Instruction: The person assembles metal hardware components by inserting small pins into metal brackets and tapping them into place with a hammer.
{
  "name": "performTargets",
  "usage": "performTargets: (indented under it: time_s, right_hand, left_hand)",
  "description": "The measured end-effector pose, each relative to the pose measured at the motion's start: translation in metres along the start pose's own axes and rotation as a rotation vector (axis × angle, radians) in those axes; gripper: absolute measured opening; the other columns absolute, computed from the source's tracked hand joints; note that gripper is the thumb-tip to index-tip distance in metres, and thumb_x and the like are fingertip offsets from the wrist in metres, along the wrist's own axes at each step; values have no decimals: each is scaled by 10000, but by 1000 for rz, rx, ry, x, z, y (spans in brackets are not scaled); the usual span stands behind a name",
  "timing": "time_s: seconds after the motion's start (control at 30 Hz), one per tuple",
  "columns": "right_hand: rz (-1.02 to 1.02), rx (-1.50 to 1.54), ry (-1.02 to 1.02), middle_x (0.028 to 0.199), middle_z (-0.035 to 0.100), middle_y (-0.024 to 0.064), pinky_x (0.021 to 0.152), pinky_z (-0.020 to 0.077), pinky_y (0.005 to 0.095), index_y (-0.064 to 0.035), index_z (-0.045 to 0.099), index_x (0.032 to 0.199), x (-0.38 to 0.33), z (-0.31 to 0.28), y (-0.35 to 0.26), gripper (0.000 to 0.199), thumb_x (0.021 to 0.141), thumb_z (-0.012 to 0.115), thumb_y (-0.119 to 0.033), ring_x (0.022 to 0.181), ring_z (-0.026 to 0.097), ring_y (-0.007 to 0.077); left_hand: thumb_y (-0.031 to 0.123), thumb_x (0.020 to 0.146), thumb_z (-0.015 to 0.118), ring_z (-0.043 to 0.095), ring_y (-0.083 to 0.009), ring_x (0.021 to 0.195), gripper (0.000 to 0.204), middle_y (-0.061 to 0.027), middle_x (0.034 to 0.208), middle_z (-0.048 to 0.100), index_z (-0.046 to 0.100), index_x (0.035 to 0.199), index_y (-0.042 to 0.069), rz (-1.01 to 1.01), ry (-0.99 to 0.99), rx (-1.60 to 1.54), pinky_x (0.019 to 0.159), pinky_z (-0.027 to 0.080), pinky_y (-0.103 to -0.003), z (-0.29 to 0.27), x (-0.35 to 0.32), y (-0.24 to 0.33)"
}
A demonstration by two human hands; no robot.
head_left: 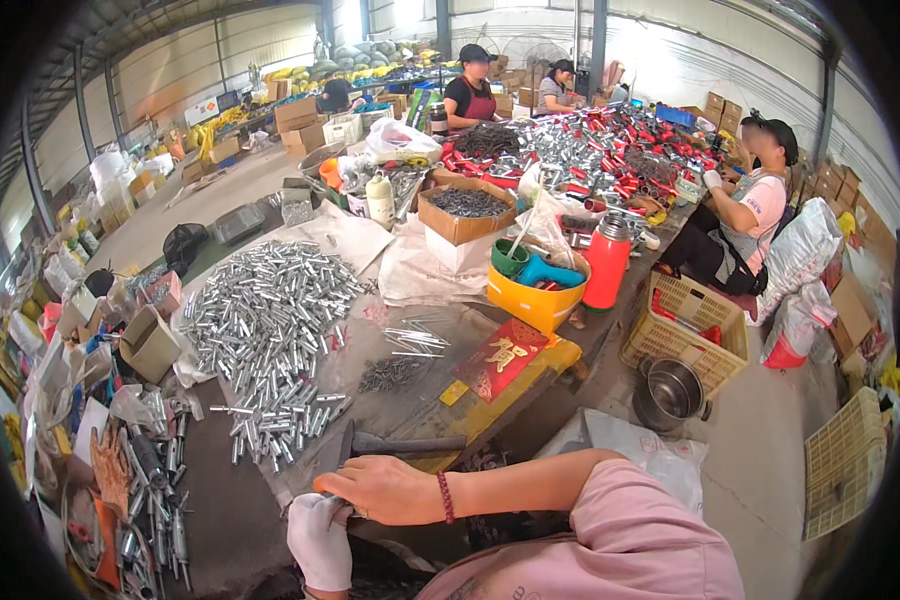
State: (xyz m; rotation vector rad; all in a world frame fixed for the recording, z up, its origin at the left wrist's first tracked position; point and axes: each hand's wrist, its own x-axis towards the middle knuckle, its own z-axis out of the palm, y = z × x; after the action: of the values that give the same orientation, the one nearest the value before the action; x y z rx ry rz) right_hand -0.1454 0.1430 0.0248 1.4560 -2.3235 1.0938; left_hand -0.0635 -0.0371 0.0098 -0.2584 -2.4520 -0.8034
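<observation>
My left hand (pixel 320 545), in a white glove, is closed at the table's near edge. My bare right hand (pixel 385 490), with a red bead bracelet at the wrist, meets it there with bent fingers. Both grip a small greyish piece between them, mostly hidden by the fingers. Just beyond lies a dark hammer-like tool (pixel 410 443). A large heap of silvery metal tubes (pixel 270 320) spreads over the left of the table. Thin metal rods (pixel 416 340) and a small pile of dark pins (pixel 390 374) lie ahead of my right hand, near a red printed card (pixel 503 358).
A yellow box (pixel 537 303) with a green cup stands beside a red thermos (pixel 607 262); a carton (pixel 467 212) of dark pieces is behind. Long metal parts (pixel 155 500) lie left. A beige crate (pixel 685 335) and metal pot (pixel 670 393) sit right. Several people work farther off.
</observation>
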Motion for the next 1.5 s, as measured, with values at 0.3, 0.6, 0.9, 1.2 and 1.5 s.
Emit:
performTargets:
  time_s: [0.3, 0.6, 0.9, 1.2, 1.5]
  right_hand:
    - [-61, -142, 8, 1013, 681, 96, 833, 559, 426, -53, 567, 1298, 1, -1, -11, 462, 856, 701, -36, 976, 683, 306]
    - [23, -246, -90, 997, 704, 96, 814, 574, 431, -92, 624, 1405, -7, -20, -26, 524, 884, 673, -122, 900, 690, 291]
    - [220, -368, -5, 1100, 661, 128, 914, 555, 471, -74, 657, 1327, -22, -64, 20, 558, 781, 750, -7, 1047, 673, 359]
    - [214, -300, 45, 1090, 674, 144, 864, 570, 459, -101, 668, 1371, -25, -64, -1, 612, 776, 751, 18, 1030, 689, 371]
    - [-2, -265, 22, 1038, 630, 82, 708, 573, 373, -140, 740, 1371, -49, -51, -16, 608, 801, 681, 64, 838, 701, 275]
  left_hand:
    - [1, 782, 822, 629, -350, 903, 197, -125, 937, 636, 696, 932, 26, 27, 39, -29, 812, 515, -433, 0, 0, 1]
    - [21, 828, 803, 637, -374, 918, 149, -145, 918, 647, 729, 958, 16, 57, -46, 4, 846, 529, -452, -7, -11, -7]
    - [18, 856, 806, 638, -287, 898, 152, -105, 894, 646, 796, 1008, 16, -57, -45, -131, 830, 517, -392, -3, 10, -1]
    - [37, 845, 825, 650, -284, 907, 187, -93, 919, 659, 793, 1029, 36, -45, -55, -110, 812, 522, -381, -10, 0, -3]
    - [42, 814, 835, 654, -301, 901, 196, -92, 910, 651, 782, 1002, 48, 25, -33, -75, 805, 526, -399, -7, 1, -4]
